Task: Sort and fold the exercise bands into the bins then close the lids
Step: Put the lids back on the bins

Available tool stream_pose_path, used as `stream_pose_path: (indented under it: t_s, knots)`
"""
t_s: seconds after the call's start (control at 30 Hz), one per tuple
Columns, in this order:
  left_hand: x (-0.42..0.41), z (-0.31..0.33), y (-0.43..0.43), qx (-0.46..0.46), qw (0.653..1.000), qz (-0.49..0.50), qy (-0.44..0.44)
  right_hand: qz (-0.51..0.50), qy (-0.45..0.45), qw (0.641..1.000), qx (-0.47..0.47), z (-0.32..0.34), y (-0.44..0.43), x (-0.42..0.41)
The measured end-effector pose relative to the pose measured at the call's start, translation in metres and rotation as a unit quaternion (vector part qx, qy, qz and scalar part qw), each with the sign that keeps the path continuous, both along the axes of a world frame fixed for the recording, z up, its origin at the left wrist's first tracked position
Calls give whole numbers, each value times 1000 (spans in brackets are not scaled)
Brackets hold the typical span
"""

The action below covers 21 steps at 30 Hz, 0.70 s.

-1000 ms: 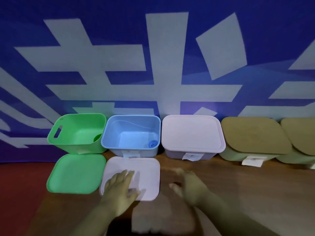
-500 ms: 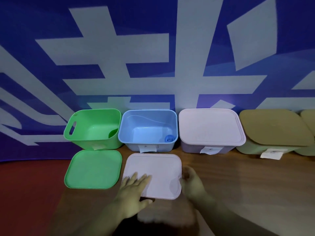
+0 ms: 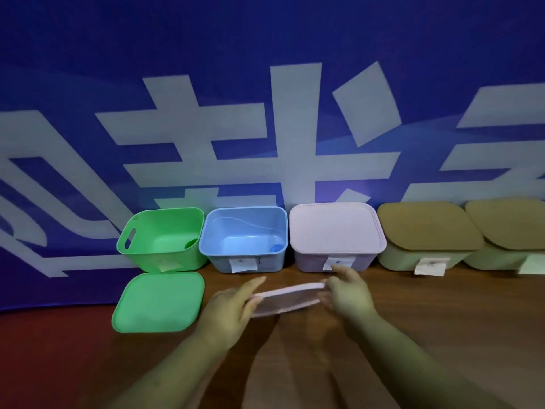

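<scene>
A pale pink lid (image 3: 286, 299) hangs above the wooden table, held flat between my two hands in front of the open blue bin (image 3: 244, 240). My left hand (image 3: 233, 308) grips its left edge and my right hand (image 3: 348, 293) grips its right edge. A small blue band (image 3: 276, 247) lies in the blue bin's right corner. Left of it the green bin (image 3: 162, 240) stands open with a green band (image 3: 191, 243) inside, and its green lid (image 3: 159, 302) lies flat on the table in front.
Right of the blue bin stand a pink bin (image 3: 336, 231) with its lid on and two olive-lidded bins (image 3: 427, 228) (image 3: 510, 222). Paper labels hang on the bins' fronts. A blue and white banner (image 3: 265, 113) rises right behind the row. Bare wooden table (image 3: 442, 320) lies at right.
The pink lid lay flat on the table with my left hand on it; now both hands have taken its edges and lifted it off the table.
</scene>
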<state>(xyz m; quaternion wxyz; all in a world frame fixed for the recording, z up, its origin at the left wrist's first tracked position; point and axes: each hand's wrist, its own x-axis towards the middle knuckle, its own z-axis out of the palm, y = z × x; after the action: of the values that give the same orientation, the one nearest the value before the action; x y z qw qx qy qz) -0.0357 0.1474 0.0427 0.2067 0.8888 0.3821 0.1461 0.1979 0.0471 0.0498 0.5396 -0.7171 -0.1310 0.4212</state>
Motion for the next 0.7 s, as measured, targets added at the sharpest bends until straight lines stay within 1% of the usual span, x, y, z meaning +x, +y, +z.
stream_pose_path:
  t_s: [0.03, 0.1, 0.17, 0.23, 0.27, 0.4, 0.5, 0.57, 0.63, 0.7]
  knots:
    - [6, 10, -4, 6, 1000, 14, -18, 4, -1, 1000, 12, 12, -7, 4]
    - [17, 33, -14, 10, 997, 45, -60, 53, -86, 994, 29, 35, -27, 11]
    - [27, 56, -24, 12, 994, 67, -91, 89, -169, 979, 72, 57, -49, 18]
    - [36, 74, -32, 9, 990, 71, -123, 96, -209, 965, 124, 78, -68, 27]
    - [40, 84, -37, 10, 989, 72, -133, 99, -213, 961, 145, 87, -76, 32]
    - [53, 115, -53, 22, 986, 73, -151, 83, -207, 955, 195, 115, -95, 41]
    - [56, 127, -63, 52, 985, 78, -148, 35, -171, 960, 219, 125, -99, 41]
    - [53, 130, -67, 81, 989, 88, -92, -15, -136, 964, 229, 132, -97, 41]
    - [47, 130, -71, 72, 991, 112, -34, -52, -107, 967, 225, 136, -92, 41]
    - [36, 126, -71, 51, 993, 108, -5, -67, -89, 968, 223, 139, -85, 38]
